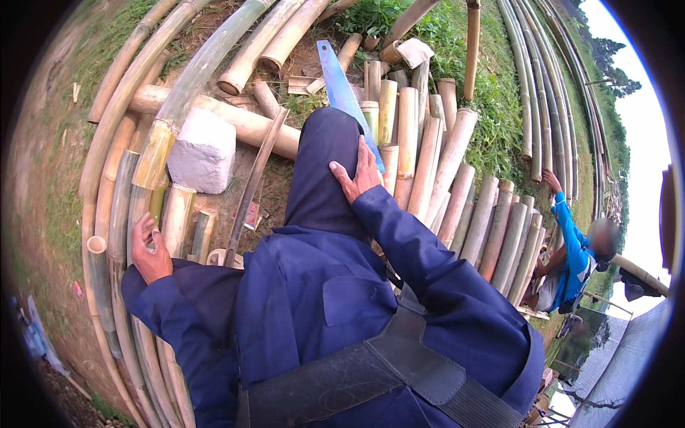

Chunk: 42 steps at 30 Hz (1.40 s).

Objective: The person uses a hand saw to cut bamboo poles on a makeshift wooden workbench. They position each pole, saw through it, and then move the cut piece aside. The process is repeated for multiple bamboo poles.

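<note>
My left hand [150, 250] is raised beside the bamboo poles at the left, its fingers loosely bent and apart with nothing in them. My right hand [359, 175] rests on my raised knee [325, 160], thumb spread from the fingers. Just past those fingers lies a hand saw [341, 87] with a bluish blade, its narrow end pointing away from me. The saw's handle is hidden behind my right hand and sleeve. Between my hands, a long split bamboo strip [255, 182] slants away from me. A pale stone block [203, 151] sits near the left hand.
Several cut bamboo pieces [407, 132] stand in rows at the right. Long bamboo poles [107, 171] curve along the left, and a thick one [250, 128] lies crosswise ahead. A person in blue [571, 250] works at the far right, reaching toward more long poles [546, 93].
</note>
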Each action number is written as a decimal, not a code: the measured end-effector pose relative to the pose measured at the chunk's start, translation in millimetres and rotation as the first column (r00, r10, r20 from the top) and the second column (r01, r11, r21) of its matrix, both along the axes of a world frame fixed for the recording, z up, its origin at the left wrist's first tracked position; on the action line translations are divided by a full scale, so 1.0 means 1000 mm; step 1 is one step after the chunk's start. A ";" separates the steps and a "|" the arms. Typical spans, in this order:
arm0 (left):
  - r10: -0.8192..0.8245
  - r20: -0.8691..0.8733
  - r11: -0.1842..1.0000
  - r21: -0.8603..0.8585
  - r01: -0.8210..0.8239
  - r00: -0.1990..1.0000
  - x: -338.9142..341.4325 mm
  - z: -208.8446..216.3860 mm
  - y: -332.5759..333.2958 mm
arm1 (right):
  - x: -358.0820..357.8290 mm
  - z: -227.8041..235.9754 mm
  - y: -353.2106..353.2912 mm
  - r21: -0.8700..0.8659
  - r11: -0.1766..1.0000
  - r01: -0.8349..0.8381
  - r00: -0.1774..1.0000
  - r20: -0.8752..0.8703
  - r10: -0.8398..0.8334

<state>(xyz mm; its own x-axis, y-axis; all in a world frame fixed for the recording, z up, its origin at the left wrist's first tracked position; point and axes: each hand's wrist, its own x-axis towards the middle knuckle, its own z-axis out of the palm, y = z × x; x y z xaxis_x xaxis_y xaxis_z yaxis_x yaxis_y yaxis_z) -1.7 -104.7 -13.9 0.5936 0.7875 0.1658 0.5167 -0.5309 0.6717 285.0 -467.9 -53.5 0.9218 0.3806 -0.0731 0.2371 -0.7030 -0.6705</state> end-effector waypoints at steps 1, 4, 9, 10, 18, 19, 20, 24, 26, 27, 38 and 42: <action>0.006 -0.004 1.000 -0.005 -0.006 1.000 0.000 0.001 0.000 | -0.002 0.003 0.005 -0.026 0.998 -0.050 0.995 0.088 0.052; -0.023 -0.016 0.999 0.048 0.023 1.000 -0.001 0.010 -0.003 | -0.011 0.025 0.026 -0.197 0.961 -0.191 0.953 0.197 0.230; 0.097 -0.269 0.967 0.253 -0.026 0.958 -0.029 0.048 -0.014 | -0.005 0.022 0.033 -0.196 0.944 -0.265 0.933 0.195 0.302; 0.124 -0.334 0.946 0.323 -0.010 0.934 -0.041 0.054 -0.013 | -0.006 0.025 0.035 -0.194 0.944 -0.266 0.930 0.205 0.304; 0.382 -0.136 0.919 0.160 -0.360 0.914 -0.119 0.050 -0.035 | 0.005 0.029 0.051 -0.147 0.941 -0.306 0.886 0.318 0.338; 0.391 -0.089 0.911 0.177 -0.372 0.916 -0.121 0.044 -0.046 | 0.010 0.030 0.060 -0.127 0.928 -0.349 0.860 0.350 0.371; 0.397 -0.045 0.903 0.200 -0.381 0.917 -0.119 0.043 -0.057 | 0.011 0.039 0.073 -0.074 0.891 -0.448 0.797 0.417 0.436; 0.447 -0.009 0.864 0.263 -0.429 0.894 -0.106 0.048 -0.094 | -0.010 0.056 0.156 0.263 0.622 -0.738 0.672 0.382 0.635; 0.441 0.056 0.871 0.215 -0.442 0.896 -0.115 0.045 -0.095 | -0.033 0.071 0.195 0.314 0.558 -0.768 0.631 0.224 0.743; 0.435 0.091 0.875 0.192 -0.444 0.896 -0.119 0.044 -0.091 | -0.044 0.077 0.212 0.332 0.518 -0.788 0.590 0.168 0.790; 0.837 0.403 0.522 -0.792 -0.317 0.370 -0.166 -0.087 0.130 | -0.062 0.077 0.200 0.239 0.533 -0.812 0.569 0.115 0.814; 0.988 0.153 0.144 -0.966 -0.212 -0.025 -0.137 -0.108 0.202 | -0.018 0.073 0.153 0.192 0.739 -0.646 0.762 0.102 0.640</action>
<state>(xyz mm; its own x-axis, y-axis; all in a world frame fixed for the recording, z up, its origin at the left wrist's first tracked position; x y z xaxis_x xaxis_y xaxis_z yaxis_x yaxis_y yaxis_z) -139.2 97.2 -121.8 -0.3438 0.6908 -0.6361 -0.5563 0.3959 0.7306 267.5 -315.2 19.8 0.4527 0.8865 0.0960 0.6034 -0.2254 -0.7649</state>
